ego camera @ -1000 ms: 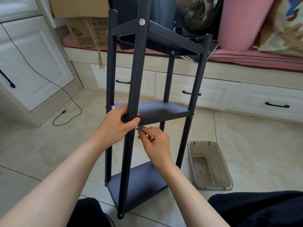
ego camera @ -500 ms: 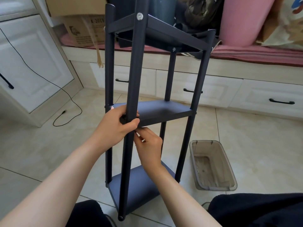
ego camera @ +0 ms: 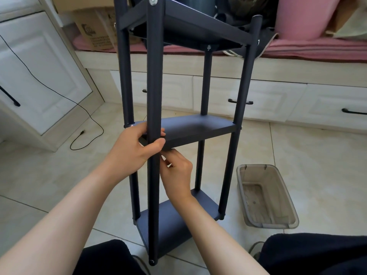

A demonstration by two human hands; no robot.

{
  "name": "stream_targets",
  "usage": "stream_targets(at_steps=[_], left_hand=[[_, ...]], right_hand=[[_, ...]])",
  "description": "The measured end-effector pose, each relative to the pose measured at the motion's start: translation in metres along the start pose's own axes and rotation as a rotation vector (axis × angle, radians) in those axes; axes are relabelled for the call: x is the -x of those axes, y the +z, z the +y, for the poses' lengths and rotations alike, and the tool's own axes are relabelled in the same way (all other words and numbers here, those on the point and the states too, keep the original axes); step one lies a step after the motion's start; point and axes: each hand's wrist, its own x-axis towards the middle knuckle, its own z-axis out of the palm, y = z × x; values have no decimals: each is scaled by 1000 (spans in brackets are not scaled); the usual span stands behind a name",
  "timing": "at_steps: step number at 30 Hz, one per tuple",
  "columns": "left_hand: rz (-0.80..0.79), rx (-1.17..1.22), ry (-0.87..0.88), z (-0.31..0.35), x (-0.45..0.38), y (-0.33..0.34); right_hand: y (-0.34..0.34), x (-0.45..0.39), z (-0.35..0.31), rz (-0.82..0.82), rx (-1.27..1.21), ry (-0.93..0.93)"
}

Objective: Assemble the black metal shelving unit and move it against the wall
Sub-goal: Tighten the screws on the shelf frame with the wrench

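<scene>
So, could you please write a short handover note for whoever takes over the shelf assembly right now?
Left hand: grips the near post at the middle shelf.
Right hand: just below the left, beside the post, fingers curled and pinching something small and pale; I cannot tell what.
Shelf unit: upright on the floor tiles, three shelves and four posts in place, a screw visible at the top of the near post. A grey bin sits to its right.
Left: probably fasten the middle-shelf joint on the near post, check the other joints, then move the unit against the wall.
</scene>
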Motion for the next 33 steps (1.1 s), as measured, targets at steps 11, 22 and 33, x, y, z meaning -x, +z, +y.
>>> stream_targets(at_steps=[11,22,33], left_hand=[[15,-11,-6,3,1,0],[-4,-47,-6,4,4,-2],[11,-23,21,0,5,-2]], right_hand=[[-21,5,-4,-178,-118,296],[-55,-13,-26,-402,19,281],[-65,-19,-32,-399,114,218]])
